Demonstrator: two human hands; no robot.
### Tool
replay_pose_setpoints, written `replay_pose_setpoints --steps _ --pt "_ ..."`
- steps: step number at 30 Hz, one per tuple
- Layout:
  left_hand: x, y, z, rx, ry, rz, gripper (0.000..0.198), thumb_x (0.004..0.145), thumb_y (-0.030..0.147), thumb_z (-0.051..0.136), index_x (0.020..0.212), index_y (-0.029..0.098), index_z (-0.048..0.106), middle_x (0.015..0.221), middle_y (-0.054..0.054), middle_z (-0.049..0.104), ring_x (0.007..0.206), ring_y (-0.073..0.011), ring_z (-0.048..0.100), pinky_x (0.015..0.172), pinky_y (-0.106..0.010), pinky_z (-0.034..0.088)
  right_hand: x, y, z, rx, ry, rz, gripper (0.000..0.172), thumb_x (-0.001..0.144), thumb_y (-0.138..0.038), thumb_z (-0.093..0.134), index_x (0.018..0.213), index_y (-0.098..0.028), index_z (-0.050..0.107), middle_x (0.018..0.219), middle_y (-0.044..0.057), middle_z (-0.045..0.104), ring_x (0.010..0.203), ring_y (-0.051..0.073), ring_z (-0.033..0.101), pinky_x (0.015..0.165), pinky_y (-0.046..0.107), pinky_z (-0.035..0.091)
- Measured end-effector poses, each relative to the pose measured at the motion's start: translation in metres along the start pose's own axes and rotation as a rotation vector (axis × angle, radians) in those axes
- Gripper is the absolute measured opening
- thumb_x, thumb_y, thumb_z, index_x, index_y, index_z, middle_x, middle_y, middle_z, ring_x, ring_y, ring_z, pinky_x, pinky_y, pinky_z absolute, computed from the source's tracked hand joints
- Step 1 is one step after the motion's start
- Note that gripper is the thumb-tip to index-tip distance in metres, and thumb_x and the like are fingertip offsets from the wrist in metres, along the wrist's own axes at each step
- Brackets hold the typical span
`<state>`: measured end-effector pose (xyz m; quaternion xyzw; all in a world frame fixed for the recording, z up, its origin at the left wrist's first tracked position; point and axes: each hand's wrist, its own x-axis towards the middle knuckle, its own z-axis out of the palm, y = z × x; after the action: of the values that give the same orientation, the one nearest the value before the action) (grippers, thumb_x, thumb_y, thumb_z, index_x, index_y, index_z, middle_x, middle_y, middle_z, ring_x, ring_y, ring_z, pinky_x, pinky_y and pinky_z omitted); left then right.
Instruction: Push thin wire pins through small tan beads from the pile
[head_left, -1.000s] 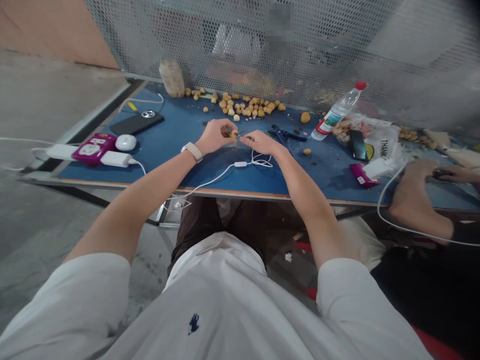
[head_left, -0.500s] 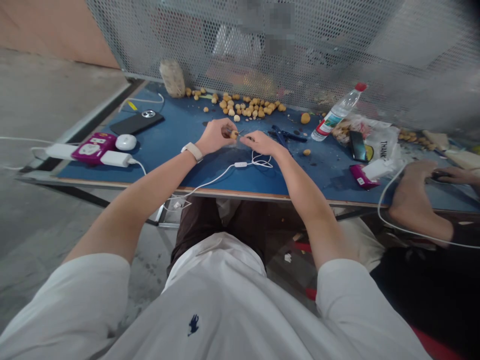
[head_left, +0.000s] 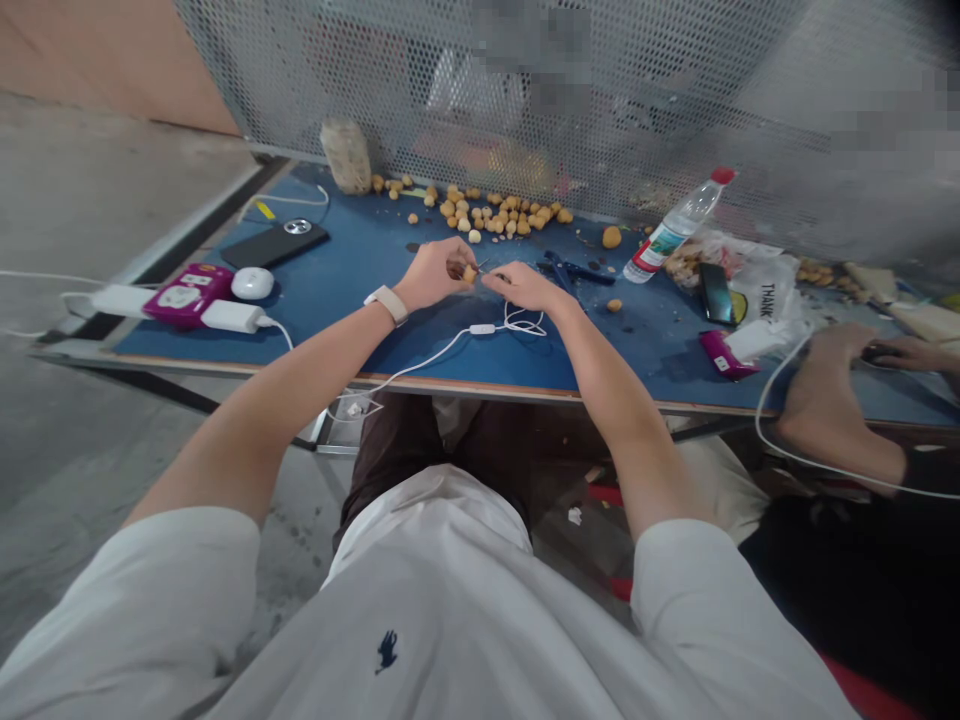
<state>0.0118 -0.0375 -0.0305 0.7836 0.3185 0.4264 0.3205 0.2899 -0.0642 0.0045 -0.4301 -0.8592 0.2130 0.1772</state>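
Over the blue tabletop (head_left: 420, 350), my left hand (head_left: 439, 270) is closed, pinching a small round tan nut-like piece (head_left: 469, 274) in its fingertips. Just to its right, my right hand (head_left: 525, 286) is closed around a thin metal-tipped tool (head_left: 482, 267). The tool's tip is at or very near the piece; whether they touch I cannot tell. Most of the tool is hidden by my fingers. Beyond the right hand lie blue-handled pliers (head_left: 559, 268). A pile of similar tan pieces (head_left: 510, 212) spreads along the back of the table.
A plastic jar (head_left: 346, 157) and a black phone (head_left: 274, 245) are at left, near a purple power adapter (head_left: 189, 297). A water bottle (head_left: 671, 235) leans at right. The white cable (head_left: 435, 358) runs below my hands. A co-worker's arm (head_left: 832, 400) rests at far right.
My hands stay in nearly the same place. The tan piece has turned slightly in my left fingertips, and both hands have shifted very little.
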Motion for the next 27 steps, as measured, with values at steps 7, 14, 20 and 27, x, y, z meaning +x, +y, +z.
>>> replay_pose_setpoints --steps 7,14,20,27 --pt "0.0 0.001 0.002 -0.042 0.002 0.024 0.05 0.081 0.023 0.116 0.112 0.023 0.077 0.104 -0.009 0.091 0.104 -0.0295 0.094 0.105 -0.046 0.081 0.002 0.004 0.002 -0.006 -0.002 0.001 0.087 0.119 -0.109 0.047 0.083 -0.029 0.047 0.075 0.0 0.045 0.074 0.021 0.043 0.076 0.041 0.032" --pt "-0.001 0.011 0.004 0.004 0.005 -0.004 0.051 0.081 0.023 0.117 0.11 0.023 0.075 0.105 -0.01 0.09 0.106 -0.0338 0.095 0.104 -0.05 0.082 0.0 0.0 0.0 -0.011 -0.023 0.018 0.084 0.121 -0.105 0.049 0.085 -0.029 0.045 0.076 0.0 0.042 0.074 0.021 0.041 0.074 0.04 0.031" --pt "-0.003 0.019 0.0 -0.015 0.006 -0.005 0.052 0.084 0.031 0.117 0.112 0.023 0.074 0.104 -0.011 0.091 0.11 -0.033 0.096 0.107 -0.049 0.083 0.002 0.001 0.001 -0.027 -0.007 -0.002 0.083 0.123 -0.102 0.049 0.085 -0.029 0.045 0.076 0.0 0.042 0.074 0.021 0.039 0.075 0.041 0.029" --pt "0.0 0.008 0.001 -0.056 -0.031 -0.032 0.051 0.08 0.017 0.114 0.111 0.023 0.074 0.11 -0.011 0.095 0.107 -0.0312 0.097 0.105 -0.048 0.083 0.004 0.002 0.003 -0.038 0.012 -0.009 0.084 0.122 -0.104 0.049 0.084 -0.029 0.045 0.074 0.0 0.042 0.074 0.021 0.04 0.075 0.041 0.029"
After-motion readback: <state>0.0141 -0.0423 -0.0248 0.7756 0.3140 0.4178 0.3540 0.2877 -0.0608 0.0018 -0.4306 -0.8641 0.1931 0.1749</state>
